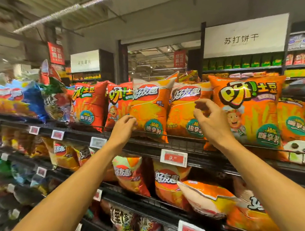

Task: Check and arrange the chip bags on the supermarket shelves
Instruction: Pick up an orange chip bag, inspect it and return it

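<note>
Head view: the left hand (124, 125) grips the lower left edge of an orange chip bag (150, 110) standing on the top shelf (184, 145). The right hand (211, 119) hovers released, fingers loosely curled, before the neighbouring bag (183, 113). Best to steady both sides, then square it upright, label forward.

Dark metal shelving (184, 145) runs in tiers along the aisle, its front rails carrying small price tags (173, 157) in white frames. Overhead, a grey ceiling (159, 9) carries exposed pipes (67, 12) and conduit. A white header sign (246, 36) with black characters tops a further shelf unit on the right, a blurred smaller one (85, 61) stands left of it, and red hanging banners (56, 53) show between them. The lighting is dim and even.
</note>
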{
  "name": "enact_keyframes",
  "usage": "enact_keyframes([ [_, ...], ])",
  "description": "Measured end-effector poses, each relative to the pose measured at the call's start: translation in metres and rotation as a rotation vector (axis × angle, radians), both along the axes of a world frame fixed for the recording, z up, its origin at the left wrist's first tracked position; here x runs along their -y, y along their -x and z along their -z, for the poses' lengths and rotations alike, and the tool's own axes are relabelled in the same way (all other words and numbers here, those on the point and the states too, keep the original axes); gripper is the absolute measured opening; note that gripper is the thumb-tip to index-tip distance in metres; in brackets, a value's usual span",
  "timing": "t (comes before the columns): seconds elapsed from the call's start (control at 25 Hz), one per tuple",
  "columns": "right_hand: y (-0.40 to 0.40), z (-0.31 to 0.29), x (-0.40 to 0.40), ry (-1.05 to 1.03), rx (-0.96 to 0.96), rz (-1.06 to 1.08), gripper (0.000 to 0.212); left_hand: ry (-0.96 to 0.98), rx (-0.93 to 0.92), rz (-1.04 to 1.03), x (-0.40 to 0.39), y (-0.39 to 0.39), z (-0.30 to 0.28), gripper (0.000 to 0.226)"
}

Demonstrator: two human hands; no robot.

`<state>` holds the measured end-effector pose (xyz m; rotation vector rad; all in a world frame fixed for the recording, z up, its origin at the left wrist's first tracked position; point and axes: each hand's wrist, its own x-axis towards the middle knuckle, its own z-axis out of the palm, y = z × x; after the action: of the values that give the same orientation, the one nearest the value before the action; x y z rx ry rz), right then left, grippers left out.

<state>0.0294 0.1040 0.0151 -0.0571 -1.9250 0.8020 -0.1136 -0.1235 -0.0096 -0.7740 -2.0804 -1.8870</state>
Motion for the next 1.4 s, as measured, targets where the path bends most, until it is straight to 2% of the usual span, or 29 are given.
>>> enact_keyframes([
  [0.12, 0.037, 0.000, 0.020, 0.052, 0.158, -0.058, 0.026, 0.006, 0.001, -0.037, 0.020, 0.036, -0.002, 0.013],
  [0.24, 0.073, 0.003, 0.038, 0.100, 0.334, -0.084, 0.042, 0.060, -0.030, -0.025, 0.028, 0.077, -0.005, 0.006],
  [0.36, 0.102, 0.012, 0.051, 0.162, 0.330, -0.083, 0.049, 0.203, -0.053, 0.067, 0.028, 0.111, -0.007, 0.050],
  [0.4, 0.109, 0.014, 0.053, 0.194, 0.325, -0.087, 0.056, 0.246, -0.047, 0.089, 0.027, 0.120, -0.009, 0.058],
  [0.52, 0.122, 0.023, 0.062, 0.260, 0.311, -0.058, 0.070, 0.390, -0.042, 0.199, 0.022, 0.141, -0.007, 0.066],
  [0.64, 0.127, 0.026, 0.066, 0.288, 0.311, -0.019, 0.083, 0.477, -0.058, 0.317, 0.019, 0.151, -0.009, 0.063],
  [0.8, 0.126, 0.026, 0.070, 0.292, 0.295, -0.006, 0.092, 0.358, -0.084, 0.461, 0.022, 0.155, -0.008, 0.050],
  [0.92, 0.123, 0.028, 0.073, 0.259, 0.219, 0.036, 0.095, 0.229, -0.089, 0.454, 0.022, 0.158, -0.003, 0.067],
  [1.0, 0.121, 0.030, 0.074, 0.219, 0.186, 0.059, 0.096, 0.163, -0.140, 0.428, 0.019, 0.160, 0.000, 0.071],
  [1.16, 0.119, 0.033, 0.072, 0.155, 0.201, 0.081, 0.098, 0.146, -0.142, 0.422, 0.018, 0.161, 0.003, 0.080],
  [1.28, 0.114, 0.031, 0.073, 0.174, 0.202, 0.017, 0.101, 0.137, -0.154, 0.438, 0.021, 0.157, 0.002, 0.079],
  [1.4, 0.107, 0.025, 0.075, 0.194, 0.179, -0.095, 0.099, 0.048, -0.177, 0.457, 0.024, 0.146, -0.006, 0.073],
])
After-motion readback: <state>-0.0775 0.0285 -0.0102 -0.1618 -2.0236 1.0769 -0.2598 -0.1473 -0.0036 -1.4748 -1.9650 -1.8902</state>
